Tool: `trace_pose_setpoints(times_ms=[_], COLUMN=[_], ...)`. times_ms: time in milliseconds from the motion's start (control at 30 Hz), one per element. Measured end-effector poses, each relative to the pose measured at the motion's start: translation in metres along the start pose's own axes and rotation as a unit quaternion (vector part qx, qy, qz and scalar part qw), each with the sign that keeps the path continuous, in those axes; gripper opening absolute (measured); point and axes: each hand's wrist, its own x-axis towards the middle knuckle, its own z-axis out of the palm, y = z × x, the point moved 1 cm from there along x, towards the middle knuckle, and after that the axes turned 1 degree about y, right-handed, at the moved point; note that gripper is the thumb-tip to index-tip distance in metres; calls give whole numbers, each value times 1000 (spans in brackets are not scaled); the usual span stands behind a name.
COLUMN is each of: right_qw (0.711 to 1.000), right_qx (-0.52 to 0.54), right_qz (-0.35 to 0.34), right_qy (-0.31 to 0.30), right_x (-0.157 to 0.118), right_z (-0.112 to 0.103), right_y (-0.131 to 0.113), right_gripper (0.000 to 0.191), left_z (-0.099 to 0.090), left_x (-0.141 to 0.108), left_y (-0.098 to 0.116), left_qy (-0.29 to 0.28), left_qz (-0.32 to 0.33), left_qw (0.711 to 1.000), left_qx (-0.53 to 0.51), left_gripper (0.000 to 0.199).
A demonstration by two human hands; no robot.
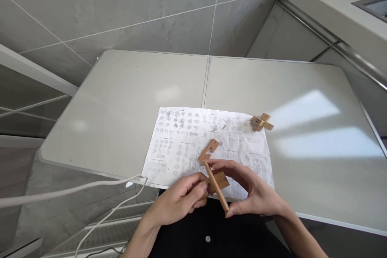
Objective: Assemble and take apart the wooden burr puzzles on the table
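From the head view, I look down at two bare hands over a white desk [136, 88]. The left hand [178, 200] has a closed grip. Its thumb and fingers pinch a flat wood block [223, 180] with a dark mark near its end. The right hand [256, 191] has a wide grip, with the thumb and pointing finger far apart. A long wood stick [216, 187] sits between them, one end at each tip. The stick goes over the flat block like a slanted line. I can't tell if the two bits touch or fit into each other.

A notched wood piece [207, 150] is by the top end of the stick, over the big paper sheet [172, 149]. It has a bite cut out of its side. I can't tell if it touches the stick or the finger.

Over by the right edge of the paper is a little wood cross [262, 122] with a 2 on it. To me, it looks like a few bits already put together. The bits at the hands look much less done. The notched one doesn't look locked to the others, and the stick looks loose too.
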Motion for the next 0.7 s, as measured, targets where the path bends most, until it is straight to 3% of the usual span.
trace_pose_setpoints(times_ms=[367,500,700], right_qw=[1000,999,999], right_qx=[-14,-21,-49], right_qz=[11,12,-8], right_qy=[-11,-27,-16], right_x=[1,1,3], right_z=[1,1,-4], right_y=[1,4,3], right_gripper=[81,89,92], left_z=[4,3,1], left_x=[3,2,4], left_y=[0,-4,-11], left_qy=[10,18,65], left_qz=[7,18,39], left_qw=[1000,999,997], left_qx=[4,33,13], left_gripper=[54,52,45])
